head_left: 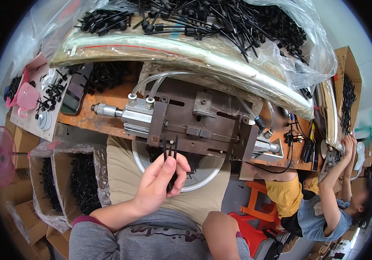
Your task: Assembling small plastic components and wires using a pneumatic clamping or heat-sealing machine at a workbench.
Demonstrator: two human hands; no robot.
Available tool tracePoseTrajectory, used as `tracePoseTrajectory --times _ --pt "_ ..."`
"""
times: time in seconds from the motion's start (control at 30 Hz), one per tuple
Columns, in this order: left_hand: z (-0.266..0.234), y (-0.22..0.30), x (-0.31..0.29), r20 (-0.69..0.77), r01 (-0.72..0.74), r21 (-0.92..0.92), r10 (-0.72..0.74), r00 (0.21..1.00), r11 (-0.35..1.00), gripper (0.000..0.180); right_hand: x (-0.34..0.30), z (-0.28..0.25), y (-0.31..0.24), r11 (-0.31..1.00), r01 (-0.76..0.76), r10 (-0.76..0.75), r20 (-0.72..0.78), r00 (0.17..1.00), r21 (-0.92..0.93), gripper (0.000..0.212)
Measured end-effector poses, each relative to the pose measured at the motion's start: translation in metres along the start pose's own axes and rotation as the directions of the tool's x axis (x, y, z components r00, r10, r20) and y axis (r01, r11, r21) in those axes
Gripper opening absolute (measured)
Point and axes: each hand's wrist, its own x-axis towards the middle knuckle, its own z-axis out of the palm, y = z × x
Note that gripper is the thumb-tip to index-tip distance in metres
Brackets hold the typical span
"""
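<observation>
My left hand (160, 177) is closed around several thin black plastic rod-like parts (176, 149), their ends pointing up between thumb and fingers. It is raised over my lap, just in front of a metal clamping fixture (201, 110) with a pneumatic cylinder (136, 121) at its left end and another cylinder (264, 146) at its right. Below the fixture, partly behind my hand, a white basket (214, 177) rests between my legs with black parts in it. Of my right arm (221, 232) only a bent part shows at the lower edge; that hand is out of sight.
A large heap of black stemmed parts (220, 21) lies on plastic sheeting at the back. Clear air hoses (173, 74) arch over the fixture. Lined boxes of black parts (84, 182) stand at left, near a pink fan (3, 151). A co-worker (324, 208) reaches toward the bench at right.
</observation>
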Motion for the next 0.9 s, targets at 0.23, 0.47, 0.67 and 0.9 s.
tracePoseTrajectory --times 0.23,0.47,0.67,0.9 --pt "-0.001 -0.002 0.001 0.031 0.062 -0.079 -0.06 0.998 0.995 0.067 -0.039 0.016 -0.028 0.967 0.252 -0.253 -0.03 0.967 -0.029 0.009" --pt "-0.004 -0.001 0.0 0.061 0.088 -0.112 -0.081 0.995 0.99 0.078 -0.026 0.006 -0.009 0.986 0.145 -0.147 -0.025 0.989 -0.076 0.007" --pt "-0.005 -0.001 0.0 0.081 0.08 -0.084 -0.073 0.994 0.993 0.083 -0.029 -0.004 0.0 0.985 0.084 -0.089 -0.027 0.996 -0.153 0.014" --pt "-0.005 0.002 0.001 0.066 0.059 0.018 -0.061 0.996 0.998 0.087 -0.055 -0.045 0.052 0.576 -0.123 0.091 -0.087 0.992 -0.808 0.024"
